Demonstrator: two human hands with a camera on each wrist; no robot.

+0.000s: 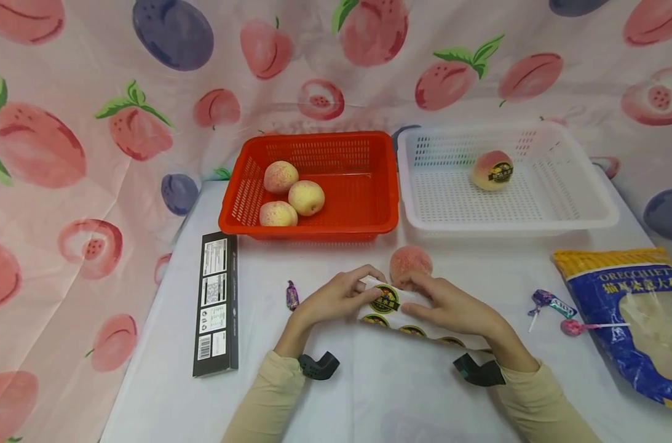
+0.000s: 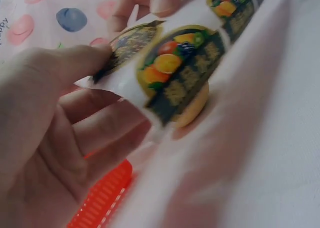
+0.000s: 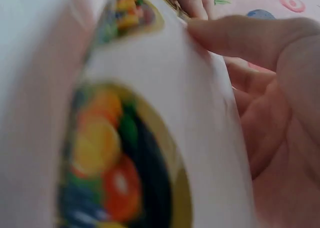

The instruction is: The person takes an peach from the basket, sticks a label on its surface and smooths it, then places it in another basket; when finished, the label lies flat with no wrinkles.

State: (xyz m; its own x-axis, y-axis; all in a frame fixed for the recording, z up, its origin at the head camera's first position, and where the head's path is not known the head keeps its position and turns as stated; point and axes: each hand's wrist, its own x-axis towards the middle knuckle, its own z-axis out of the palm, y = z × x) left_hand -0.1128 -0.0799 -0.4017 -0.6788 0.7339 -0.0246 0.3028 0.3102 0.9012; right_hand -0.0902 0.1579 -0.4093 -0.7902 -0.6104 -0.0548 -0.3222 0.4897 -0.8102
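Observation:
Both hands hold a white strip of fruit stickers (image 1: 390, 315) above the table. My left hand (image 1: 329, 296) pinches its left end, the thumb lying against a round dark-and-gold sticker (image 2: 175, 67). Farther right along the strip, my right hand (image 1: 457, 306) grips it between thumb and fingers, as the right wrist view shows with the thumb (image 3: 235, 37) on the face. A pinkish peach (image 1: 410, 261) sits on the table just beyond the hands, partly hidden by the right fingers. Another peach (image 1: 487, 175), bearing the same kind of sticker, lies in the white basket (image 1: 513, 226).
A red basket (image 1: 313, 231) with three peaches (image 1: 306, 198) stands at back left. On the left lies a long black box (image 1: 216, 301), with a purple-wrapped candy (image 1: 292, 295) nearer the hands. Lollipops (image 1: 572, 327) and a blue pasta bag (image 1: 618, 332) lie at right.

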